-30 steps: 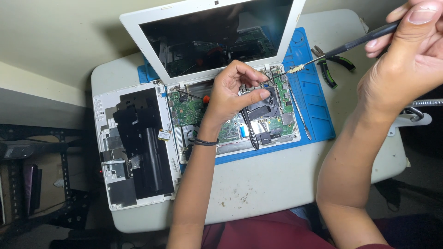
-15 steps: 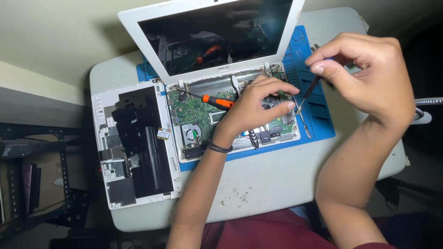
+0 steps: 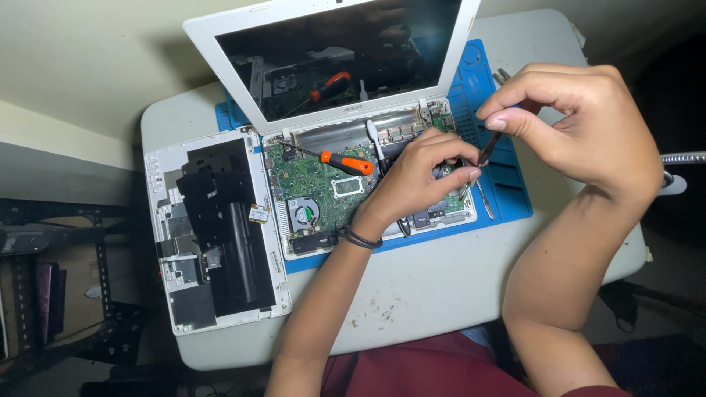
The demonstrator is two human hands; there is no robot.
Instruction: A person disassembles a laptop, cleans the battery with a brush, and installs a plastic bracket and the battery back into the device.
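Note:
An opened white laptop (image 3: 243, 66) lies on a blue work mat (image 3: 507, 184), its green circuit board (image 3: 323, 191) exposed. My left hand (image 3: 419, 180) rests on the right part of the board, fingers curled and pinching a small part I cannot make out. My right hand (image 3: 581, 129) hovers just right of it, gripping a thin dark screwdriver (image 3: 489, 151) that points down toward my left fingertips. An orange-handled screwdriver (image 3: 346, 163) lies loose across the board.
The laptop's removed bottom cover (image 3: 213, 228), white outside and black inside, lies left of the mat on the small grey table (image 3: 441, 287). Metal tweezers (image 3: 484, 198) rest on the mat's right side. A dark shelf rack (image 3: 51, 294) stands at the far left.
My right hand came down from the upper right with the dark screwdriver, bringing its tip to my left fingertips. My left hand shifted right on the board, uncovering the orange screwdriver.

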